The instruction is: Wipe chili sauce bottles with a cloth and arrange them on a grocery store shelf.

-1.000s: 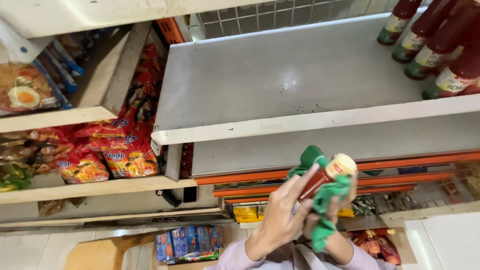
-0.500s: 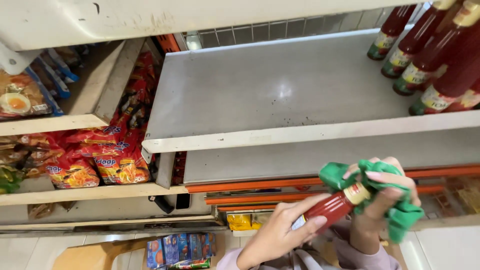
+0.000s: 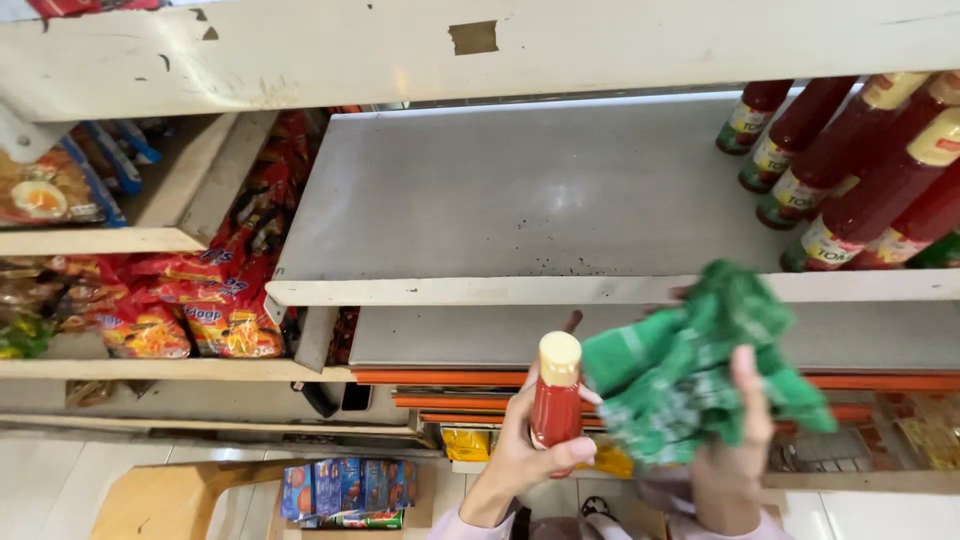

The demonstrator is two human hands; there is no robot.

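My left hand (image 3: 525, 455) grips a red bottle (image 3: 556, 400). My right hand (image 3: 730, 455) grips a green cloth (image 3: 690, 375) just beside it. More bottles (image 3: 850, 170) stand far right on the shelf (image 3: 520, 200).

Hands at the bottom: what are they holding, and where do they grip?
The left hand holds a red sauce bottle around its body, cap up. The right hand clutches a bunched green cloth from beneath.

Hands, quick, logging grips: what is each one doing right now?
Left hand: closed around a red sauce bottle, held upright.
Right hand: closed on a green cloth, beside the bottle.
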